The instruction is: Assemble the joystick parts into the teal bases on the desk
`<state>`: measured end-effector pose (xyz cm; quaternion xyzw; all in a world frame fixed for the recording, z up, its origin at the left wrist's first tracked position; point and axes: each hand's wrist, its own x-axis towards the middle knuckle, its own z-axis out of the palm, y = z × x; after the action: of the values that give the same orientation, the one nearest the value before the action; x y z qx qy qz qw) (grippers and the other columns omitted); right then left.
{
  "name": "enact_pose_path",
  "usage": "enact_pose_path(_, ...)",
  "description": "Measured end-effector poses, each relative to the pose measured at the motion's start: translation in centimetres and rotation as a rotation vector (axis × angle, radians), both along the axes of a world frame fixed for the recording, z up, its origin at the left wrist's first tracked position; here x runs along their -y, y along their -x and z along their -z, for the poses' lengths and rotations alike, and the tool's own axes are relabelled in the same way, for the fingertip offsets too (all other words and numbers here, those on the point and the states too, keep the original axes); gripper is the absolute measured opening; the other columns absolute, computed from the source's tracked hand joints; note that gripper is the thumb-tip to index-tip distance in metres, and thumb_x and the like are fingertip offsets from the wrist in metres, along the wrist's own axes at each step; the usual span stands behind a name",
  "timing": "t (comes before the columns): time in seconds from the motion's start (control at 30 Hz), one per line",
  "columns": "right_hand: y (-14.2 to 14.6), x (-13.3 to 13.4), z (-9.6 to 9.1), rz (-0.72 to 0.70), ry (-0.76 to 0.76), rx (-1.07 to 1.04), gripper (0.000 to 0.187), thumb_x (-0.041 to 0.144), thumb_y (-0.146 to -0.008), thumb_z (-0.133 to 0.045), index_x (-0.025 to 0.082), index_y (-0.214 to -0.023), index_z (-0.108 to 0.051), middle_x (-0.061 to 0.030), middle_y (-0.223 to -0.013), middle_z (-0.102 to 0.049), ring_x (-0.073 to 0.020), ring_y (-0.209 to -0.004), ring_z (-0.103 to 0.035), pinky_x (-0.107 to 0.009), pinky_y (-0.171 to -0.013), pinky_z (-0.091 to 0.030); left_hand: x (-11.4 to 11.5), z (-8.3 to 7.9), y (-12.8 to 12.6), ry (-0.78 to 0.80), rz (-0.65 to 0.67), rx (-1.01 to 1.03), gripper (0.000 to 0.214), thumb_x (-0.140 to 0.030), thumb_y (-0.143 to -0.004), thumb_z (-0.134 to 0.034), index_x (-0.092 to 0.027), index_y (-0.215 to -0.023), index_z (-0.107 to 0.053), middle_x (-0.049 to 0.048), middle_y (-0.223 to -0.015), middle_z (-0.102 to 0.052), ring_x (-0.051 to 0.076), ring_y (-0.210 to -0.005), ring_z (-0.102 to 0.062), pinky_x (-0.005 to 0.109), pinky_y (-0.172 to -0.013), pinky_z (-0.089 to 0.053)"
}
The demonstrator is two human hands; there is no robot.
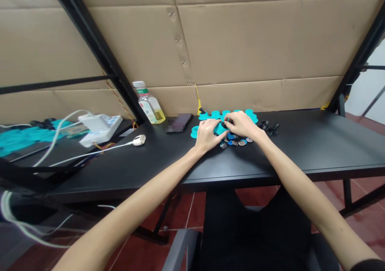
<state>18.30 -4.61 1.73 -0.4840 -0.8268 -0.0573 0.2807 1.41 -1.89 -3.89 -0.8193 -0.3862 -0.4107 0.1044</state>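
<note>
In the head view, the teal piece [221, 129] lies between the two hands above the near part of the tabletop [306, 142], and it looks light, smooth and probably fairly stiff plastic, so a gentle hold on its sides should serve better than a hard squeeze. The left hand [206, 135] curls around it, thumb and forefinger bent in on either side to hold it, while the right hand [242, 123] brings bent fingers close together beside a small black part [223, 124] at its upper edge; whether they grip that part or merely press it, I cannot tell.
</note>
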Motion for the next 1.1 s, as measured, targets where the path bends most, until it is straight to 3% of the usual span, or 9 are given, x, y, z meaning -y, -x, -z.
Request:
enact_pose_path(0.27,-0.8,-0.3,0.8,-0.007,0.021,-0.056,0.021,0.028,-0.088,-0.050,0.019,-0.085,-0.069,-0.0060,-0.082,-0.069,-0.0172,-0.072,-0.057,-0.027,-0.064,-0.035,0.4,-0.2,-0.2,0.002,-0.005,-0.019,0.038,-0.047,-0.080,-0.063,-0.019,-0.105,-0.066,0.0103,-0.106,-0.070,0.028,-0.104,-0.061,0.042,-0.091,-0.042)
enact_pose_path(0.47,-2.1,-0.3,0.7,-0.027,0.054,-0.182,0.039,0.040,-0.090,-0.050,0.017,-0.059,-0.058,-0.0005,-0.055,-0.055,-0.0116,-0.053,-0.045,-0.025,-0.055,-0.027,0.6,-1.0,-1.1,-0.016,0.018,0.019,0.039,-0.047,-0.079,-0.065,-0.016,-0.103,-0.066,0.0111,-0.103,-0.071,0.027,-0.101,-0.062,0.041,-0.089,-0.043)
enact_pose_path(0.6,-2.6,-0.5,0.3,-0.096,0.115,-0.310,0.041,0.040,-0.089,-0.050,0.016,-0.055,-0.053,0.0032,-0.048,-0.045,-0.0091,-0.049,-0.038,-0.025,-0.051,-0.025,0.2,-1.5,-1.7,0.003,0.045,0.029,0.036,-0.046,-0.081,-0.063,-0.017,-0.103,-0.065,0.0094,-0.103,-0.071,0.026,-0.100,-0.062,0.041,-0.089,-0.043)
enact_pose_path(0.7,-2.9,-1.0,0.2,-0.099,0.107,-0.266,0.042,0.038,-0.088,-0.051,0.017,-0.052,-0.049,0.0039,-0.047,-0.042,-0.0085,-0.048,-0.036,-0.025,-0.052,-0.023,-0.3,-1.5,-1.8,0.036,0.073,0.010,0.036,-0.045,-0.080,-0.064,-0.018,-0.104,-0.065,0.0087,-0.101,-0.071,0.026,-0.099,-0.063,0.042,-0.087,-0.044)
enact_pose_path(0.9,-3.1,-2.2,-0.2,-0.131,0.065,-0.169,0.037,0.033,-0.087,-0.052,0.016,-0.055,-0.054,0.0027,-0.050,-0.047,-0.0088,-0.049,-0.038,-0.024,-0.053,-0.025,-2.1,-1.6,-1.5,-0.024,0.139,-0.038,0.037,-0.044,-0.079,-0.065,-0.016,-0.104,-0.065,0.0101,-0.102,-0.071,0.027,-0.099,-0.063,0.042,-0.086,-0.044)
enact_pose_path(1.1,-3.1,-2.5,-0.1,-0.113,-0.050,-0.205,0.027,0.030,-0.090,-0.052,0.015,-0.074,-0.067,-0.0033,-0.067,-0.065,-0.0122,-0.058,-0.053,-0.024,-0.059,-0.036,-3.8,-2.8,-1.1,-0.080,0.243,-0.035,0.039,-0.044,-0.079,-0.066,-0.015,-0.105,-0.064,0.0100,-0.101,-0.071,0.025,-0.100,-0.063,0.041,-0.087,-0.044)
